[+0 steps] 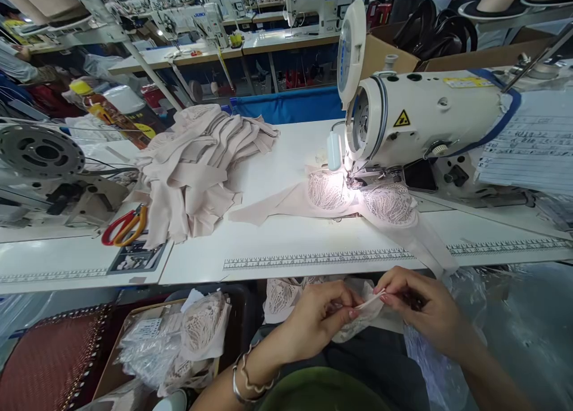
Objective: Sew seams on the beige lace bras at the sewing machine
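Observation:
Over my lap, my left hand (316,318) pinches one edge of a pale pink lace bra cup (358,321). Facing it, my right hand (427,309) pinches the same edge between thumb and fingers, so a short stretch of edge runs taut between both hands. Above them on the table lies a pale pink bra (331,193) with two lace cups, its middle under the lit needle area of a white sewing machine (430,110). One wing of that bra hangs over the table's front edge, close to my right hand. More lace cups (282,297) show beside my left hand.
A heap of pale pink bra pieces (192,166) lies left on the white table (268,241), with red and orange scissors (125,225) beside it. Below stands a box (110,375) of bagged lace cups. Bottles (111,113) and another machine (58,178) are at left.

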{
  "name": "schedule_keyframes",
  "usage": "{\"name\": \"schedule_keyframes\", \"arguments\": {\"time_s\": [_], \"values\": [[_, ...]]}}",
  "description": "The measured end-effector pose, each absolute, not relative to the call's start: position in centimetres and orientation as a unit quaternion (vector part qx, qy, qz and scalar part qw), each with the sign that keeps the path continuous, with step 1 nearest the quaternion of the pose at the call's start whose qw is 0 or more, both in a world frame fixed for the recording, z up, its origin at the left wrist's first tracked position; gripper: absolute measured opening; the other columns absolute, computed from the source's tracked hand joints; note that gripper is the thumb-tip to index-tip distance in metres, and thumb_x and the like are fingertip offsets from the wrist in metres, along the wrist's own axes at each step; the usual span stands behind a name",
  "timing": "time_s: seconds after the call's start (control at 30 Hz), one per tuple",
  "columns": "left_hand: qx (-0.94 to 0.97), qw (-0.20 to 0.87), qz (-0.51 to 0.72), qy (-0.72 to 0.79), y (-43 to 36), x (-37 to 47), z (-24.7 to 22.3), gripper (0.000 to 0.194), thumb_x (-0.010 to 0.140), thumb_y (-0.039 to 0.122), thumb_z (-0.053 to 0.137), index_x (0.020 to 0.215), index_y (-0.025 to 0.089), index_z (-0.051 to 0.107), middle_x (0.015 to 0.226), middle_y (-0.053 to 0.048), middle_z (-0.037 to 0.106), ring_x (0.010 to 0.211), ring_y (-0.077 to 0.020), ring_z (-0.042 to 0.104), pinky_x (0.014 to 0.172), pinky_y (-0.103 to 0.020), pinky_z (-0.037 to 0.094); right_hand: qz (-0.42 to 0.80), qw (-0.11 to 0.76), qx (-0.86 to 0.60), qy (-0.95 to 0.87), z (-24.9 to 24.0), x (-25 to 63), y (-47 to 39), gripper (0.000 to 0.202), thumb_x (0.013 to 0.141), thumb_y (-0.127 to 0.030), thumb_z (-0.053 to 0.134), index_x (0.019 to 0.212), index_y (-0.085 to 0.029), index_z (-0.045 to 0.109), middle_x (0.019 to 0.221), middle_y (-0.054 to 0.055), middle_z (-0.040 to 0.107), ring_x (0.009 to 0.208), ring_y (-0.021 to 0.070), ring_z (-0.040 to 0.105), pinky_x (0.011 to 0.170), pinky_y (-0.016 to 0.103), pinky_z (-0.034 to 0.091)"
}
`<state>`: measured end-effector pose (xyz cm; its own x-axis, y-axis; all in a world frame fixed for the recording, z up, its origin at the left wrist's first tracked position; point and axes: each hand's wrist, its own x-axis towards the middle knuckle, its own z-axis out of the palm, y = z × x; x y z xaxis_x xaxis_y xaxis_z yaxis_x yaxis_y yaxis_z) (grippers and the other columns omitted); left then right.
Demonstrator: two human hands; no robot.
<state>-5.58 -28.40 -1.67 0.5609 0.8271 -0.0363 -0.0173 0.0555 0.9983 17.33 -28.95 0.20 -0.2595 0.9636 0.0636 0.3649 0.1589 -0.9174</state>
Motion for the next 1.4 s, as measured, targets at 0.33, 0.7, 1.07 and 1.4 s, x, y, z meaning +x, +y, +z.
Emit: {"name": "schedule_keyframes", "arguments": {"time_s": [0.33, 0.7, 1.07, 1.4], "values": [[0.639, 0.599, 0.323, 0.357, -28.4, -5.3, -1.4, 0.019, 0.086, 0.017, 0.059, 0.07, 0.019, 0.049, 0.095, -0.007, 0.074, 0.077, -0.0145, 0.062, 0.067, -0.022, 0.044, 0.393, 0.395, -0.506, -0.659, -0.2, 16.6, -29.2, 0.035, 0.094, -0.041, 0.065, 0.066, -0.023, 0.054, 0.069, 0.001, 0.063, 0.048, 0.0098, 0.045, 0.043, 0.024, 0.036], [0.634, 0.534, 0.324, 0.456, -28.5, -2.9, -2.2, 0.018, 0.087, 0.038, 0.076, 0.077, 0.022, 0.077, 0.074, -0.003, 0.077, 0.071, -0.0203, 0.066, 0.079, -0.034, 0.048, 0.373, 0.349, -0.528, -0.678, -0.7, 15.6, -30.2, 0.013, 0.093, -0.032, 0.063, 0.084, -0.025, 0.057, 0.062, -0.005, 0.053, 0.049, 0.0113, 0.048, 0.045, 0.023, 0.039], [0.492, 0.692, 0.335, 0.408, -27.7, -2.9, -2.4, 0.033, 0.08, 0.05, 0.076, 0.078, 0.017, 0.083, 0.07, -0.008, 0.077, 0.059, -0.0185, 0.063, 0.056, -0.027, 0.046, 0.461, 0.266, -0.511, -0.675, -0.4, 17.4, -28.9, 0.054, 0.099, -0.07, 0.037, 0.078, -0.023, 0.053, 0.062, -0.003, 0.046, 0.052, 0.0129, 0.042, 0.048, 0.026, 0.034], [0.489, 0.693, 0.323, 0.421, -27.6, -3.0, -2.2, 0.017, 0.077, 0.029, 0.071, 0.069, 0.017, 0.079, 0.066, -0.004, 0.073, 0.059, -0.0143, 0.06, 0.058, -0.023, 0.045, 0.539, 0.253, -0.492, -0.636, -0.6, 16.2, -28.5, 0.029, 0.098, -0.053, 0.054, 0.092, -0.024, 0.054, 0.062, -0.005, 0.049, 0.055, 0.0128, 0.045, 0.05, 0.024, 0.035]]}}
